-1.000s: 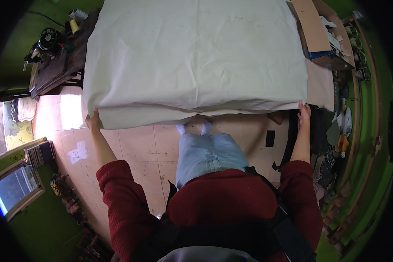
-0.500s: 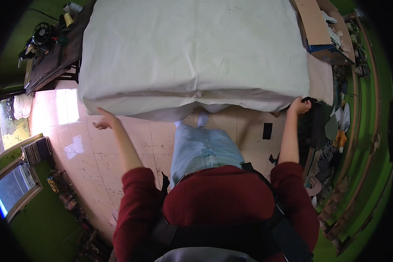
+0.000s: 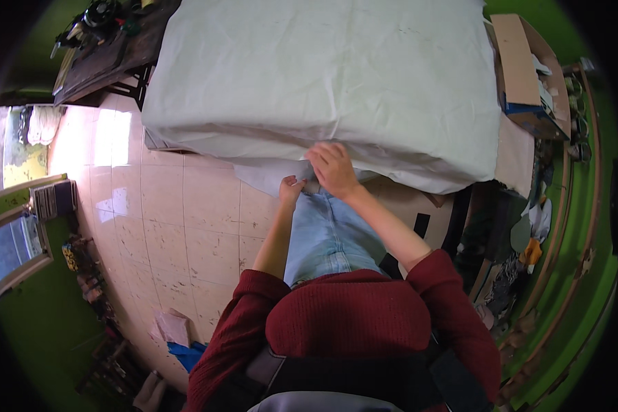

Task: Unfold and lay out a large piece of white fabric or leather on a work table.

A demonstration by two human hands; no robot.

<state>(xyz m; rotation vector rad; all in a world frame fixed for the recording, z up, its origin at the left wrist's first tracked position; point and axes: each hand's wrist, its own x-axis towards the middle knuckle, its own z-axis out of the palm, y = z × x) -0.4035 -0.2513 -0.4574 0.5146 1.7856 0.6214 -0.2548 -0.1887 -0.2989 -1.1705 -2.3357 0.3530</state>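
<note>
A large off-white sheet [image 3: 309,75] covers the wide flat surface in front of me and hangs in folds over its near edge. My left hand [image 3: 292,189] is low at the middle of that edge, its fingers curled in a pinch at the hanging hem. Just right of it and a little higher, my right hand [image 3: 334,169] lies over the front fold, back upward, fingers bent and somewhat apart. The right fingertips are slightly blurred. Cloth and hands hide what is under the fold.
An open cardboard box [image 3: 525,75] stands at the right corner. At the far left is a dark wooden table [image 3: 110,58] with a sewing machine on it. Shelving [image 3: 570,226] lines the right wall. A blue item [image 3: 187,355] lies on the tiled floor [image 3: 213,240].
Both hands have moved inward from the sheet's left and right corners to the middle of its near edge. My right hand has let go of the right corner. The view has shifted slightly.
</note>
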